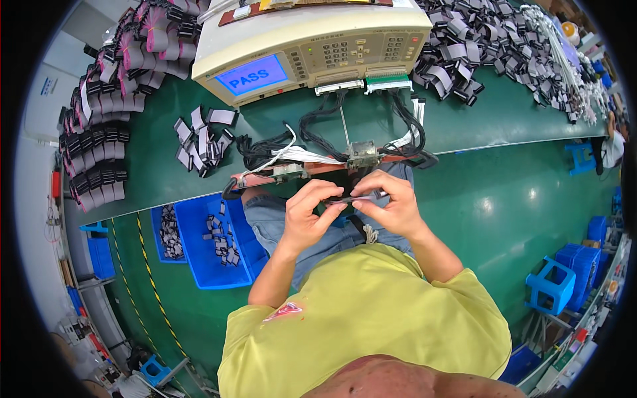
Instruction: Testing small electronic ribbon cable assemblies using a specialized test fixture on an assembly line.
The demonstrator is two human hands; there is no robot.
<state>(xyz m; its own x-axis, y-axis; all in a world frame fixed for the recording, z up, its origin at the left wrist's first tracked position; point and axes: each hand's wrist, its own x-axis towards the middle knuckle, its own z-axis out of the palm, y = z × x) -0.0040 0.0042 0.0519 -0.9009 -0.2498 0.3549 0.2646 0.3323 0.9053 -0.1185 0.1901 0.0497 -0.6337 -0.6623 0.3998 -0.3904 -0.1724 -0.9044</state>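
Observation:
Above my lap, close to the bench's front edge, a short grey ribbon cable with dark end connectors (pixel 355 198) is stretched between my hands. My left hand (pixel 310 211) pinches one end between thumb and fingers, and my right hand (pixel 393 203) pinches the other. The fingers cover much of the cable. Just beyond them, two test sockets, a left one (pixel 289 172) and a right one (pixel 363 153), sit on a reddish bar along the bench edge. Black and white wire bundles (pixel 317 126) run from the sockets up to a beige cable tester (pixel 318 50) with a lit blue screen.
Left of the tester lies a small pile of ribbon cables (pixel 202 142); bundled stacks (pixel 99 142) line the far left. A large heap (pixel 464 50) covers the right back. Blue bins (pixel 215 272) with cables stand below the bench at left. A blue stool (pixel 550 286) is at right.

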